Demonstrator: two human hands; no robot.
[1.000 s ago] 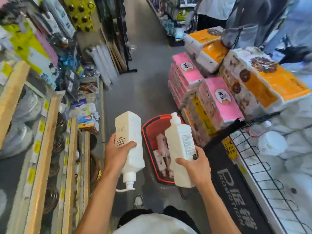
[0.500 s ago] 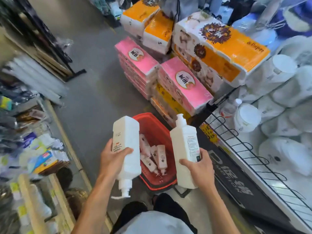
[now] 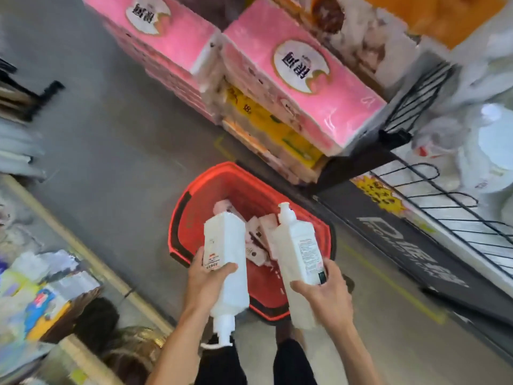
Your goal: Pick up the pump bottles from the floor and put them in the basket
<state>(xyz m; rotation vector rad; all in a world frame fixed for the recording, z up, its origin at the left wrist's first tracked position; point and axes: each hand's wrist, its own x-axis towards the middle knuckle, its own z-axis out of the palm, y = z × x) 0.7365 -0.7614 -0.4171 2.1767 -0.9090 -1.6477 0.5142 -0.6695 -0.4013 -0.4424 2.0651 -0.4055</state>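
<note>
White pump bottle A [image 3: 226,259] and pump bottle B [image 3: 298,257] were held, one per hand, above the red basket [image 3: 249,187].
The left hand [image 3: 206,284] gripped pump bottle A around its body, inverted, pump head toward the person. The right hand [image 3: 324,295] gripped pump bottle B near its base, pump head up. Both were over the basket's near half. The basket stood on the grey floor [image 3: 111,151] and contained small pink-and-white packs [image 3: 261,234]. Stacked pink packages [image 3: 299,87] stood just beyond it.

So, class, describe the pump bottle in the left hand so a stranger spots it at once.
Find the red shopping basket. Above its near edge, the left hand holds a white pump bottle. Unlike the bottle in the right hand, its pump points down.
</note>
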